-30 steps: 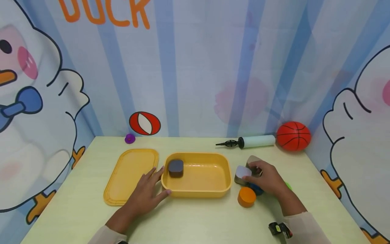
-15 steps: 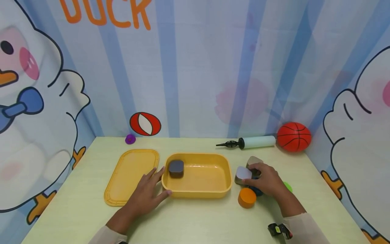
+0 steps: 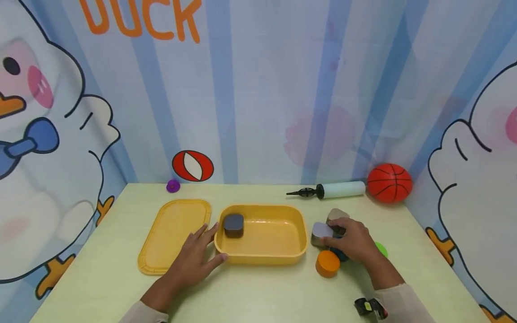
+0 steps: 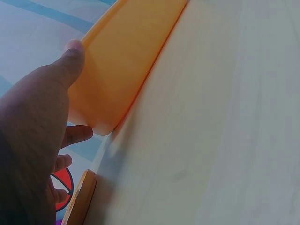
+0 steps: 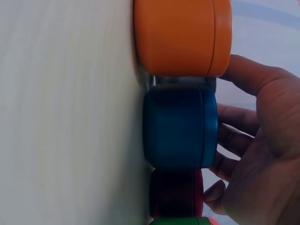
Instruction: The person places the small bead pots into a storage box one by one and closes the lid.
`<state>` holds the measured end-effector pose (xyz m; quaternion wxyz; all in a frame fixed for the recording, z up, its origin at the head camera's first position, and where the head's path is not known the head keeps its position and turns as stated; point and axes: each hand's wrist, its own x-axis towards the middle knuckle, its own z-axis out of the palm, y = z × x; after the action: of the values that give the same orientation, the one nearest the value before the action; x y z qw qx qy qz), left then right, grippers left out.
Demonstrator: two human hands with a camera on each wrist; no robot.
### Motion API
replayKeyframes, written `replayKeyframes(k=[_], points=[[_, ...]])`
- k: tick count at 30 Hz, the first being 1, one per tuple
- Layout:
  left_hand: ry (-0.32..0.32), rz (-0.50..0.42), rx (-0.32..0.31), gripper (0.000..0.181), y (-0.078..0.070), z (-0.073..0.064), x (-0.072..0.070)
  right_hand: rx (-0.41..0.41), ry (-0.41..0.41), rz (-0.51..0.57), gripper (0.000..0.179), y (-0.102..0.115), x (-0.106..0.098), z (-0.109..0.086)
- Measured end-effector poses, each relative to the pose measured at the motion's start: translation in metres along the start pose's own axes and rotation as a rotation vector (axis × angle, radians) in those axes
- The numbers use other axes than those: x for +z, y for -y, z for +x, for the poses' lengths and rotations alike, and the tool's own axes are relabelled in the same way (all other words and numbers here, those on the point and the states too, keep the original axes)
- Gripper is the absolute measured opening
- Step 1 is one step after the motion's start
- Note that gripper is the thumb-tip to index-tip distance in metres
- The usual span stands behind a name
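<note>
High on the left, one word can be read from here: "DUCK" (image 3: 146, 20), in thick orange capitals on the blue-striped curtain (image 3: 266, 89). The strokes are rounded, much like hand lettering, and the line dips a little toward its right end, with some letter tops cut off by the edge of view. It stands above a printed red-and-white ball (image 3: 192, 166). Any marking on the black device (image 3: 369, 307) at the right sleeve (image 3: 404, 303) is too small to read

the box (image 3: 260, 259) is yellow; there's a lilac-grey tin (image 3: 320, 231), orange tin (image 3: 327, 264), blue tin (image 5: 180, 126) and black-lined red ball (image 3: 389, 183).
</note>
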<state>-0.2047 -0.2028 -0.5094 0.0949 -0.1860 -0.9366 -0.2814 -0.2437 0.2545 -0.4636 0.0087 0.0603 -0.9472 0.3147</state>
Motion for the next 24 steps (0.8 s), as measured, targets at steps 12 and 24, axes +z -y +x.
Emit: replayKeyframes(k=[12, 24], points=[[0.017, -0.019, -0.013, 0.088, -0.002, 0.0, -0.001, -0.051, -0.134, 0.059, 0.053, 0.004, -0.004, -0.002], [0.01, -0.039, -0.016, 0.087, -0.002, 0.0, -0.001, -0.089, -0.317, 0.12, 0.052, 0.017, -0.01, 0.001]])
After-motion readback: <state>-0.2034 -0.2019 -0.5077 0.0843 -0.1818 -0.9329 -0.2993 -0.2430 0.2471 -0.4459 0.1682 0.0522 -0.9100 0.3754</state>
